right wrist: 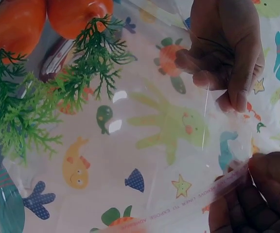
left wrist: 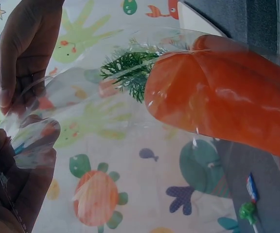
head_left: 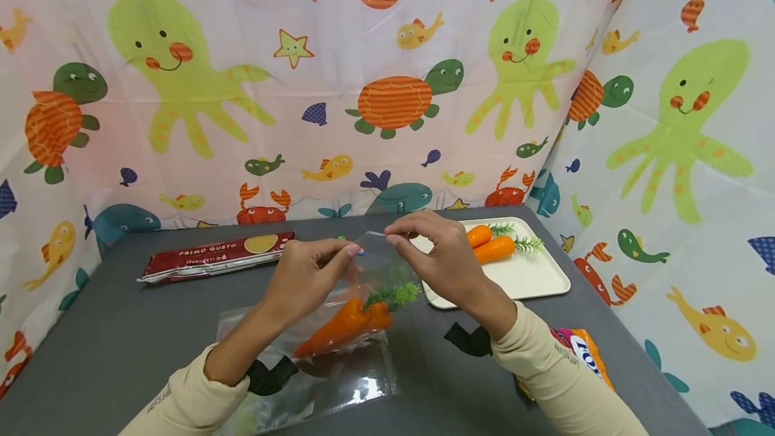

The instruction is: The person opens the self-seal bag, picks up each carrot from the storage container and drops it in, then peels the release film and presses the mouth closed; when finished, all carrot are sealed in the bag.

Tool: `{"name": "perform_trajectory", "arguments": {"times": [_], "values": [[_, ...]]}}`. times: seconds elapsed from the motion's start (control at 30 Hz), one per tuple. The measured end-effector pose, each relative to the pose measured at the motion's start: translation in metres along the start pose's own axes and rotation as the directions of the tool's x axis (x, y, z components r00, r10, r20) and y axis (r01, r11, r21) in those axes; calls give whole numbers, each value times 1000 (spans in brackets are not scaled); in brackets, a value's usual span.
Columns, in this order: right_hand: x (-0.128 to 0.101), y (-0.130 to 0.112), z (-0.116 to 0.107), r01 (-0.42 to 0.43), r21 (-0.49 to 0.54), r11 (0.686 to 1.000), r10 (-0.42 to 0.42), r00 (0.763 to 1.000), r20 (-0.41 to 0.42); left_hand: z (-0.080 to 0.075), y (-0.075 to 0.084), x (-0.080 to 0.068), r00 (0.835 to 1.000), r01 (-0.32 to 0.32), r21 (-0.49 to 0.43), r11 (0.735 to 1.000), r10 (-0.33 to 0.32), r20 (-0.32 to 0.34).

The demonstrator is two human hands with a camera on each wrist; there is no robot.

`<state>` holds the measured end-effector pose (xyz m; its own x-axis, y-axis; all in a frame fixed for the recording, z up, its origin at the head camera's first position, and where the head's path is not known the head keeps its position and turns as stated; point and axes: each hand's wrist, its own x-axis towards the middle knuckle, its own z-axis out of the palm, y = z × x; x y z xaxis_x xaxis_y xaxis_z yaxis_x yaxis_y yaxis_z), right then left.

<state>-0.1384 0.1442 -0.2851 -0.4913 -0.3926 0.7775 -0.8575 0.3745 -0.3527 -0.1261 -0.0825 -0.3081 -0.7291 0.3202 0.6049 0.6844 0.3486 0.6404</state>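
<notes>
The clear bag (head_left: pixel 339 342) hangs tilted above the counter (head_left: pixel 121 355), its top edge pinched by the left hand (head_left: pixel 305 278) and the right hand (head_left: pixel 445 258). 2 carrots (head_left: pixel 345 325) lie inside the bag, below both hands. Forearms hide the bag's lower corners; its seal strip is hard to make out.

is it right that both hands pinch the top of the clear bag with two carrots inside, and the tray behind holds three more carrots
Not quite: the tray holds two carrots, not three, as the head view shows. The rest stands: the left hand and right hand pinch the clear bag, two carrots inside.
</notes>
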Motion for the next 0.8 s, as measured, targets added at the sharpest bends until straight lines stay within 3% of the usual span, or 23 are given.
{"name": "perform_trajectory", "arguments": {"times": [0.8], "values": [[1,1,2,-27,-122,992,32,999,38,0,-1,1,1000,-20,-31,999,20,12]]}}
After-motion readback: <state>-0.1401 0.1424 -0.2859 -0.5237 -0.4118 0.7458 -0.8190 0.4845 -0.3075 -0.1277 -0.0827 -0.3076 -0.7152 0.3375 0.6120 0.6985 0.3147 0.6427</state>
